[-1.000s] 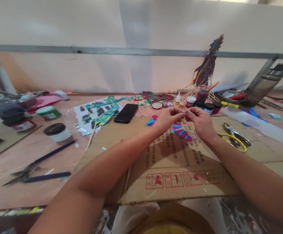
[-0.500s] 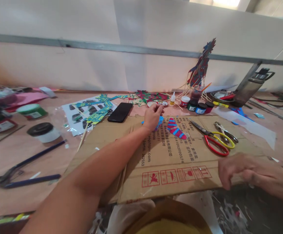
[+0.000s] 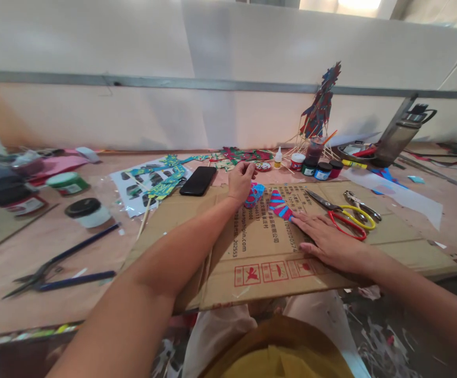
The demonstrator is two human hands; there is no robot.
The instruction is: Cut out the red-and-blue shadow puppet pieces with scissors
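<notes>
My left hand (image 3: 242,181) is raised over the far edge of the cardboard (image 3: 220,286), thumb and fingertips pinched together. Whatever the pinch may hold is too small to make out. Just right of those fingertips sits a small round dish of tiny bits (image 3: 263,166). Below the hand lies a blue and red painted cutout (image 3: 254,195), partly covered by it. My right hand (image 3: 328,239) rests flat on the cardboard, fingers stretched out, fingertips touching the lower end of a sock-shaped cutout (image 3: 280,203) with red and blue stripes.
Red-and-yellow-handled scissors (image 3: 344,215) and pliers (image 3: 362,206) lie by my right hand. Behind stand a glue bottle (image 3: 278,158), paint jars (image 3: 322,171) and a water bottle (image 3: 401,136). Leftward are a phone (image 3: 198,181), painted cutouts (image 3: 169,181) and long-handled shears (image 3: 61,268).
My right hand has moved left from the cardboard's near right edge and flattened beside the striped cutout. The left hand stays pinched near the dish, uncovering more of the blue and red cutout.
</notes>
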